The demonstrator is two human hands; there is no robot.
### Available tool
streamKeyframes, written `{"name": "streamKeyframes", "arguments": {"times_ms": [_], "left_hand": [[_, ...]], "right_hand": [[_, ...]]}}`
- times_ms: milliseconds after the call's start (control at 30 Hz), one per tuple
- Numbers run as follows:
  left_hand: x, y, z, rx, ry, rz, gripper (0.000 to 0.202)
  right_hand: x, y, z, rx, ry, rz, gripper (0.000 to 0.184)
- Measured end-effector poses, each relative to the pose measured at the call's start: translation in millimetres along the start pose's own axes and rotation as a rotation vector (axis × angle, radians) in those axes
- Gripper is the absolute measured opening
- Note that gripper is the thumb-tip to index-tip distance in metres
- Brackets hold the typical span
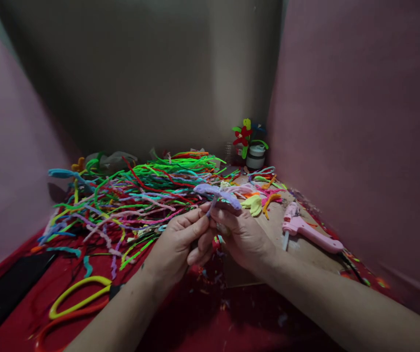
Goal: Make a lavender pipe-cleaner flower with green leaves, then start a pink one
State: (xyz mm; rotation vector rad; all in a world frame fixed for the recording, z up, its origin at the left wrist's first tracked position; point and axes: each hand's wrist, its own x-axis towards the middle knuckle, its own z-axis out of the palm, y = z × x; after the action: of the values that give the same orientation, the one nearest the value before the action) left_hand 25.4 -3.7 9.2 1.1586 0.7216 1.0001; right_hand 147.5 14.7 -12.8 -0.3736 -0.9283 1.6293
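Observation:
My left hand (pixel 177 242) and my right hand (pixel 241 234) meet at the centre, fingers pinched together on a lilac pipe-cleaner shape (pixel 219 193) whose fuzzy petals spread above my fingertips. Both hands grip its short stem. A small red and green piece (pixel 217 241) shows between my palms, and I cannot make out what it is. Behind the hands lies a big heap of pipe cleaners (pixel 140 195) in green, pink, blue, red and purple.
A pink glue gun (pixel 310 232) lies on a brown board (pixel 305 254) at the right. Yellow-handled scissors (pixel 80 296) rest on the red cloth at the lower left. A finished pipe-cleaner flower (pixel 244 134) stands in a small jar (pixel 256 156) at the back. Pink walls close in on both sides.

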Motion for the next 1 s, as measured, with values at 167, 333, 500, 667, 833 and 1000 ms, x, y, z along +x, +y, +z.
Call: {"name": "streamKeyframes", "arguments": {"times_ms": [167,333,500,667,833,1000], "left_hand": [[-3.9,-4.2,5.9,0.602,0.338,0.296,0.018],[-5.2,-11.5,0.3,0.820,0.417,0.437,0.007],[-6.6,-4.8,6.2,0.502,0.379,0.256,0.016],[-7.3,1.9,11.9,0.151,0.316,0.101,0.015],[-5.2,0.1,4.0,-0.067,0.154,0.023,0.014],[-4.1,-2.2,-3.1,-0.193,-0.003,-0.023,0.020]], "right_hand": [[1.1,1.5,0.0,-0.048,0.089,-0.048,0.009],[0.3,3.3,1.1,-0.056,0.066,-0.066,0.011],[-1.0,1.5,3.1,-0.066,-0.012,-0.061,0.014],[0.1,1.2,3.7,-0.075,-0.023,-0.077,0.017],[1.4,1.6,0.3,-0.099,-0.040,0.002,0.014],[1.2,-2.3,1.4,-0.078,-0.096,-0.062,0.009]]}}
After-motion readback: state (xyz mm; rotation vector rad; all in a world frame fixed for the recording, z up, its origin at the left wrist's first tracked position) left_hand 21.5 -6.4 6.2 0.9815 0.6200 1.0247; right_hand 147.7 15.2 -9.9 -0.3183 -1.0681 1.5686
